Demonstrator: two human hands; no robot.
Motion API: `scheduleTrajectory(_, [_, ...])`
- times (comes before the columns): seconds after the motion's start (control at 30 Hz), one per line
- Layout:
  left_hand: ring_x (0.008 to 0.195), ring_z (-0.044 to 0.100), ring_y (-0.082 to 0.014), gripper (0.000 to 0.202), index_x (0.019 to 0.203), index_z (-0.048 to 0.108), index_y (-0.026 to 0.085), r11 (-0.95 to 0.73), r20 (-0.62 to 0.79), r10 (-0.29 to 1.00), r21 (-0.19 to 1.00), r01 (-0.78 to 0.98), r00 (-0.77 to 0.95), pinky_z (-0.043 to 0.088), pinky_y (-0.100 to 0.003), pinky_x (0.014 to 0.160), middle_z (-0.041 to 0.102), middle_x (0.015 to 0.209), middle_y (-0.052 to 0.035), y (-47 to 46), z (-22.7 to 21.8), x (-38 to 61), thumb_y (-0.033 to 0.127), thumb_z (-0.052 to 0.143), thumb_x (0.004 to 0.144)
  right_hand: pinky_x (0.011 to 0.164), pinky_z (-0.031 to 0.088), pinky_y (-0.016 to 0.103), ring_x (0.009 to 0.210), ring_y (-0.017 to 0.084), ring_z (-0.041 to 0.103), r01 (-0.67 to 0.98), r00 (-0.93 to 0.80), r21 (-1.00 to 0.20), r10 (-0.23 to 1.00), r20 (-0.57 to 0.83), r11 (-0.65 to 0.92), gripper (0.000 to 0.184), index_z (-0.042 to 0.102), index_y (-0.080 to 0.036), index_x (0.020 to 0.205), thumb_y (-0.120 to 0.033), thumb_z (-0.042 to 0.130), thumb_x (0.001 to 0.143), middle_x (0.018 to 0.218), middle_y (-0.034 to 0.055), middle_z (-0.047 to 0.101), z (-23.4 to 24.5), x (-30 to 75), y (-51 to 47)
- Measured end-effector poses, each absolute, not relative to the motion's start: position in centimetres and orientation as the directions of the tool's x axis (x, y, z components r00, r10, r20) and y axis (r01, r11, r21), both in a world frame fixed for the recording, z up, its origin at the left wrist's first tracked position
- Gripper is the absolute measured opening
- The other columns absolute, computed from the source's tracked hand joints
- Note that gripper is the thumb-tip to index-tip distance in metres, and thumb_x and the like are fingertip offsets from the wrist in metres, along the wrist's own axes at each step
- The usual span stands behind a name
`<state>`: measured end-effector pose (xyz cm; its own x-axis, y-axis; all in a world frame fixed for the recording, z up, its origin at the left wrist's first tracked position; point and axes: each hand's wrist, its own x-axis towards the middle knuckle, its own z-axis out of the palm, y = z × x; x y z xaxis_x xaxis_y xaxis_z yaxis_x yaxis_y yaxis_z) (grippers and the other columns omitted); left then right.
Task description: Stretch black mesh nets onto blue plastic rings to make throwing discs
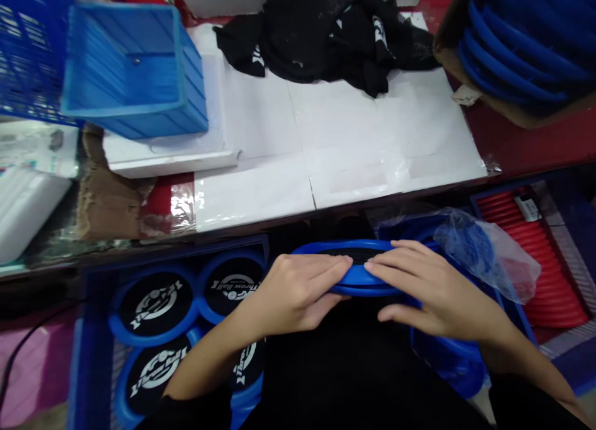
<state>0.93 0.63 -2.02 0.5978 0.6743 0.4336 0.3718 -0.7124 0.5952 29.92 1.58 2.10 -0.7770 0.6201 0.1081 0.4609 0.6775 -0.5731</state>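
Note:
In front of my body I hold a blue-rimmed disc [363, 275] with a black middle, seen nearly edge-on at a slant. A dark gap runs between two blue layers of its near rim. My left hand [302, 290] grips the left part, fingers on top and thumb beneath. My right hand [419, 287] has its fingers pressed on the right part of the rim; its thumb hangs lower, a little apart. On the left, several like discs [156, 303] with white "Throw Ball" print lie in a blue crate [77, 355].
On the white-covered table [344, 144] lie black printed fabric pieces [326, 36] and a light-blue bin [135, 70]. A carton [442, 58] holds blue rings [516, 51]. Red rings [535, 262] fill a crate at right, beside a clear plastic bag [493, 250].

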Motion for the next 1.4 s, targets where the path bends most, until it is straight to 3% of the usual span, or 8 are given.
scheduleTrajectory(0.13, [0.099, 0.084, -0.0256, 0.032, 0.132, 0.068, 0.016, -0.692, 0.396, 0.687, 0.612, 0.383, 0.61, 0.069, -0.033, 0.085, 0.084, 0.114, -0.0121, 0.3, -2.6, 2.2, 0.021, 0.064, 0.101, 0.092, 0.057, 0.047, 0.108, 0.029, 0.078, 0.517, -0.746, -0.551, 0.66, 0.085, 0.655, 0.038, 0.061, -0.018, 0.142, -0.027, 0.064, 0.105, 0.124, 0.0148, 0.081, 2.1, 27.3, 0.9])
scheduleTrajectory(0.37, [0.096, 0.084, -0.0284, 0.032, 0.13, 0.071, 0.016, -0.655, 0.383, 0.737, 0.608, 0.448, 0.557, 0.071, -0.038, 0.08, 0.084, 0.112, -0.0126, 0.4, -4.0, 1.9, 0.016, 0.065, 0.098, 0.095, 0.049, 0.048, 0.098, 0.026, 0.079, 0.542, -0.69, -0.571, 0.714, 0.115, 0.616, 0.021, 0.069, -0.018, 0.124, -0.023, 0.067, 0.103, 0.116, 0.0112, 0.084, -0.5, 26.1, 1.7])
scheduleTrajectory(0.53, [0.106, 0.082, -0.0261, 0.041, 0.14, 0.071, 0.023, -0.619, 0.417, 0.752, 0.713, 0.329, 0.511, 0.066, -0.043, 0.101, 0.084, 0.118, -0.0104, 1.1, -3.5, -1.3, 0.02, 0.07, 0.1, 0.113, 0.049, 0.057, 0.11, 0.029, 0.077, 0.517, -0.687, -0.6, 0.714, 0.135, 0.611, 0.054, 0.065, -0.023, 0.138, -0.045, 0.082, 0.092, 0.122, 0.0106, 0.081, 0.3, 28.5, 3.0])
scheduleTrajectory(0.73, [0.089, 0.081, -0.0264, 0.031, 0.129, 0.078, 0.028, -0.599, 0.545, 0.771, 0.796, 0.087, 0.33, 0.065, -0.053, 0.097, 0.085, 0.1, -0.0091, 1.7, -5.5, -6.5, 0.034, 0.075, 0.1, 0.118, 0.05, 0.058, 0.109, 0.026, 0.078, 0.451, -0.684, -0.624, 0.696, 0.217, 0.638, 0.047, 0.063, -0.026, 0.138, -0.019, 0.07, 0.092, 0.115, 0.0062, 0.081, 0.2, 32.7, 3.9])
scheduleTrajectory(0.87, [0.094, 0.079, -0.0284, 0.031, 0.128, 0.076, 0.024, -0.515, 0.467, 0.797, 0.856, 0.028, 0.383, 0.067, -0.047, 0.086, 0.082, 0.098, -0.0121, 1.8, -5.5, -6.1, 0.035, 0.076, 0.098, 0.098, 0.061, 0.042, 0.092, 0.022, 0.078, 0.382, -0.677, -0.609, 0.659, 0.327, 0.695, 0.032, 0.067, -0.025, 0.128, -0.023, 0.069, 0.095, 0.103, 0.0049, 0.081, 0.3, 32.3, 4.0])
scheduleTrajectory(1.03, [0.106, 0.076, -0.0274, 0.055, 0.146, 0.063, 0.023, -0.547, 0.274, 0.75, 0.768, 0.333, 0.602, 0.063, -0.041, 0.094, 0.079, 0.12, -0.0131, 1.4, -3.0, -1.6, 0.04, 0.079, 0.097, 0.073, 0.058, 0.033, 0.078, 0.022, 0.076, 0.51, -0.72, -0.47, 0.657, 0.224, 0.72, 0.026, 0.071, -0.02, 0.12, -0.033, 0.072, 0.098, 0.096, 0.0071, 0.082, 0.5, 30.4, 3.4])
scheduleTrajectory(1.23, [0.102, 0.074, -0.0246, 0.04, 0.146, 0.061, 0.021, -0.632, 0.346, 0.697, 0.711, 0.309, 0.628, 0.059, -0.038, 0.089, 0.078, 0.117, -0.0117, 2.1, -3.3, 0.3, 0.03, 0.062, 0.107, 0.081, 0.062, 0.035, 0.091, 0.025, 0.079, 0.544, -0.725, -0.456, 0.668, 0.168, 0.705, 0.035, 0.067, -0.019, 0.124, -0.044, 0.073, 0.1, 0.105, 0.0099, 0.082, 1.6, 31.0, 3.0])
scheduleTrajectory(1.4, [0.098, 0.074, -0.027, 0.036, 0.138, 0.068, 0.023, -0.587, 0.475, 0.719, 0.806, 0.079, 0.508, 0.06, -0.045, 0.09, 0.08, 0.11, -0.0135, 2.9, -5.3, -2.8, 0.035, 0.069, 0.104, 0.089, 0.063, 0.036, 0.098, 0.024, 0.079, 0.516, -0.676, -0.56, 0.709, 0.199, 0.649, 0.028, 0.068, -0.021, 0.125, -0.027, 0.069, 0.098, 0.109, 0.009, 0.081, 1.6, 33.5, 3.6])
